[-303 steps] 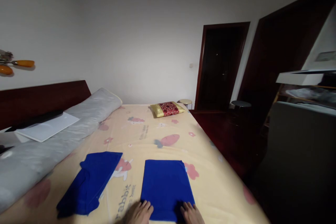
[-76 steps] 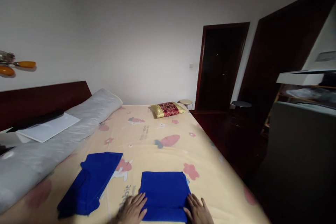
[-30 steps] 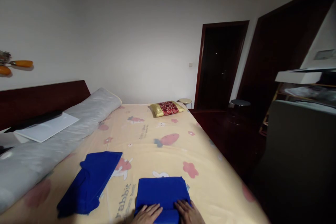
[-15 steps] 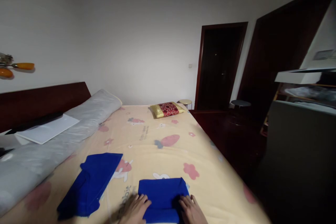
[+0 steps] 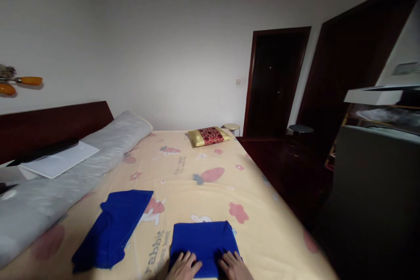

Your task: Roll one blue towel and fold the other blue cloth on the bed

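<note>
A folded blue cloth (image 5: pixel 203 241) lies on the yellow patterned bed sheet (image 5: pixel 203 183) at the near edge. My left hand (image 5: pixel 183 267) rests flat on its near left part, fingers stretched out. On the cloth's near right part lies my right hand (image 5: pixel 234 267), also flat with fingers spread. Both hands are cut off by the bottom of the picture. A second blue cloth (image 5: pixel 113 226), loosely folded, lies to the left, apart from my hands.
A grey bolster (image 5: pixel 75 170) with a white sheet of paper (image 5: pixel 59 162) runs along the dark headboard at left. A red and gold cushion (image 5: pixel 209 135) sits at the far end. Dark doors, stools and a grey cabinet (image 5: pixel 374 192) stand at right.
Over ten seconds the blue cloth under my hands has been folded shorter. In the last half second both hands slid onto its near part and lie flat there.
</note>
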Motion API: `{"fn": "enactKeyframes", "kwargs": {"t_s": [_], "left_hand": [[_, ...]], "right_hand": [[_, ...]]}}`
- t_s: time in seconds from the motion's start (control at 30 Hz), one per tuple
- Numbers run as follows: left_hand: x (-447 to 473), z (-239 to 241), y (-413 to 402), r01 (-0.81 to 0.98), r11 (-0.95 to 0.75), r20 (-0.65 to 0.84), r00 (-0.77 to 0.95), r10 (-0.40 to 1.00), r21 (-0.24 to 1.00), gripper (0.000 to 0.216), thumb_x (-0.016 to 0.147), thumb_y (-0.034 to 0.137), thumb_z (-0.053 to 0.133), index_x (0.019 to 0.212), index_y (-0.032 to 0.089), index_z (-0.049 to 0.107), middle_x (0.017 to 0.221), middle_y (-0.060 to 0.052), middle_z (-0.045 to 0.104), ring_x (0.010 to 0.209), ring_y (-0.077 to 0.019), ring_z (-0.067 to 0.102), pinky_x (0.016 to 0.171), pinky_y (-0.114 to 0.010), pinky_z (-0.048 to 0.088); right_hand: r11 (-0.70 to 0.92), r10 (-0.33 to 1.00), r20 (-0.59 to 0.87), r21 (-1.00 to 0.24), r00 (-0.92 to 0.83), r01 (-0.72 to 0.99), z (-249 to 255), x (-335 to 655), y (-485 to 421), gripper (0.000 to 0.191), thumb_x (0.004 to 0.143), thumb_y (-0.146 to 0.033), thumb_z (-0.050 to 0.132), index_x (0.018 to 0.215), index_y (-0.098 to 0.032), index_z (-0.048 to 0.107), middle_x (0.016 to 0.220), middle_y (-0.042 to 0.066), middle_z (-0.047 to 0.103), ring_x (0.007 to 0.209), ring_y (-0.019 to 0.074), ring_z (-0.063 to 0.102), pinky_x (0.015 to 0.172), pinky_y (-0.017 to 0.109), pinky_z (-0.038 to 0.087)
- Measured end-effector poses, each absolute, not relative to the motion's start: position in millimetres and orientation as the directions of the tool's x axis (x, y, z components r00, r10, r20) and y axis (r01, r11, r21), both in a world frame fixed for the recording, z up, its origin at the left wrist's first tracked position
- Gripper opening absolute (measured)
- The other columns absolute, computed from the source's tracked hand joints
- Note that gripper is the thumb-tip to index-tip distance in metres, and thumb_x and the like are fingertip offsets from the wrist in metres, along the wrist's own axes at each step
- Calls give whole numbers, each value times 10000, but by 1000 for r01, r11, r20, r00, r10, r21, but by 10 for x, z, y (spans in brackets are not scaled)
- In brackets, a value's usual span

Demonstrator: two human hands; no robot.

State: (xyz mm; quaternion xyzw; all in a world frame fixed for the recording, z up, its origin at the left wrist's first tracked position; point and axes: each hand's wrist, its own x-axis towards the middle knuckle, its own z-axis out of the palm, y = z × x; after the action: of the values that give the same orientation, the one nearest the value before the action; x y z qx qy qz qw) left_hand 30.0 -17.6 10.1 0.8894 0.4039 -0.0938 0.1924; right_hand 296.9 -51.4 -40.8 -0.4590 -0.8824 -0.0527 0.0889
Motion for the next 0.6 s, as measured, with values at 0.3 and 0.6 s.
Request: {"fn": "enactKeyframes", "kwargs": {"t_s": [0.3,0.6], "left_hand": [[150,215,-108,846,-502,-401,530,747,182,734,717,23,384,1430,196,416,1507,-134,425,1407,-289,343,1165,-494,264],[154,76,-106,819,-530,-395,572,719,220,757,701,95,456,1450,183,382,1522,-113,414,1414,-279,334,1175,-473,257]], "right_hand": [[428,903,128,-160,-411,890,-564,2992,-469,321,786,-278,544,1079,-236,667,1063,84,720,997,297,611,931,424,429],[374,924,24,-281,-383,884,-396,2951,-521,484,765,-367,582,1225,-223,620,1204,109,683,1100,327,600,1000,437,415]]}}
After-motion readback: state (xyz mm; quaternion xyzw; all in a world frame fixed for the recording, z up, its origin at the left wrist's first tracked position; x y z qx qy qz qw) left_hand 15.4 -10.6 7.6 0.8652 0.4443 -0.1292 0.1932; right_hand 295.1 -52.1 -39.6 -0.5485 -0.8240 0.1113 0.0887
